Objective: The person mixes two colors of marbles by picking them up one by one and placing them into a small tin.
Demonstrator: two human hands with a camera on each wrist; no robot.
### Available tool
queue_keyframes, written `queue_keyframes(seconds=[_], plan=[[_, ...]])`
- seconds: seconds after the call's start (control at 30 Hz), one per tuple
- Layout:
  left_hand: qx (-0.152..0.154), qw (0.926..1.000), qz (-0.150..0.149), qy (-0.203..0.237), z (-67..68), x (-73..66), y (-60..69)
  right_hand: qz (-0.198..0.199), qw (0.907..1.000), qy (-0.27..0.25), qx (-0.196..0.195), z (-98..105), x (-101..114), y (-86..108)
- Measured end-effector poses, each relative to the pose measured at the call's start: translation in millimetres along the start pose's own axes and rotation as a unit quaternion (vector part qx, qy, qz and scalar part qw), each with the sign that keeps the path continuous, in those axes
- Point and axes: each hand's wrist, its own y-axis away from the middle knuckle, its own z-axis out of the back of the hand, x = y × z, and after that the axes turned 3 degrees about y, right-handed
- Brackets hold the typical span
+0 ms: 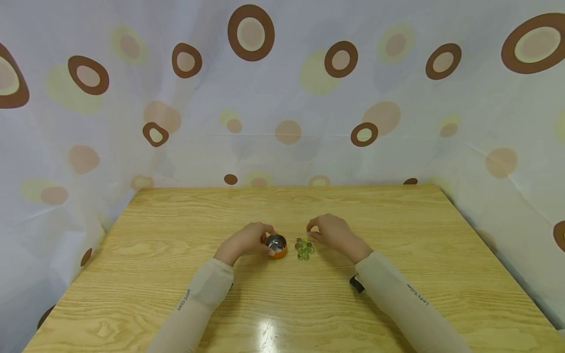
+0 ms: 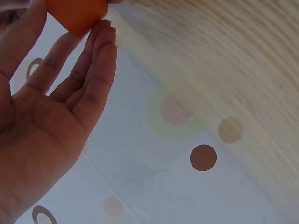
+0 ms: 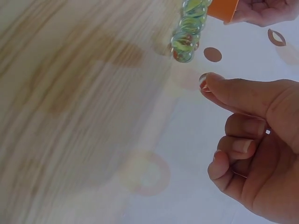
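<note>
My left hand [image 1: 248, 239] holds a small round orange cup [image 1: 280, 254] by its side, with thumb and fingers around the wall. The cup has a shiny metal inside and stands on the table; something small and reddish shows in it, too small to tell. To its right lies a cluster of green and brownish glass marbles [image 1: 304, 249]. Beyond their right side, my right hand [image 1: 334, 234] pinches one clear marble with a reddish streak [image 3: 202, 83] between thumb and index finger. Its other fingers are curled in. In the left wrist view, the cup's orange wall [image 2: 77, 16] meets my fingertips.
A wooden table [image 1: 176, 211] carries everything. White sheeting with brown and beige spots [image 1: 282, 93] hangs behind it and along both sides. A dark band [image 1: 357, 284] shows at my right sleeve.
</note>
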Motion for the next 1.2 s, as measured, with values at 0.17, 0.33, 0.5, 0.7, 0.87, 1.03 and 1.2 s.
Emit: queue_keyframes(seconds=[0.17, 0.33, 0.5, 0.7, 0.87, 1.03, 1.2], plan=[[0.002, 1.0000, 0.000, 0.002, -0.6, 1.3, -0.5, 0.001, 1.0000, -0.005, -0.005, 2, 7, -0.5], [0.003, 1.0000, 0.005, 0.001, -0.3, 1.5, -0.4, 0.005, 0.9998, -0.017, -0.011, 2, 13, -1.7], [0.001, 1.0000, 0.004, 0.002, -0.4, 1.7, -0.5, 0.017, 0.9994, -0.028, -0.012, 0, 19, -3.4], [0.000, 1.0000, 0.000, 0.003, -0.1, 2.2, -0.2, 0.029, 0.9991, -0.029, -0.014, -1, 27, -6.0], [0.001, 1.0000, -0.003, 0.008, -0.1, 2.6, -0.2, 0.039, 0.9986, -0.034, -0.013, 0, 34, -7.4], [0.002, 0.9999, -0.004, 0.011, -0.1, 3.6, -0.6, 0.052, 0.9980, -0.033, -0.012, -1, 40, -9.8], [0.005, 0.9999, -0.006, 0.011, -0.1, 4.1, -0.9, 0.056, 0.9979, -0.031, -0.010, -4, 46, -12.5]])
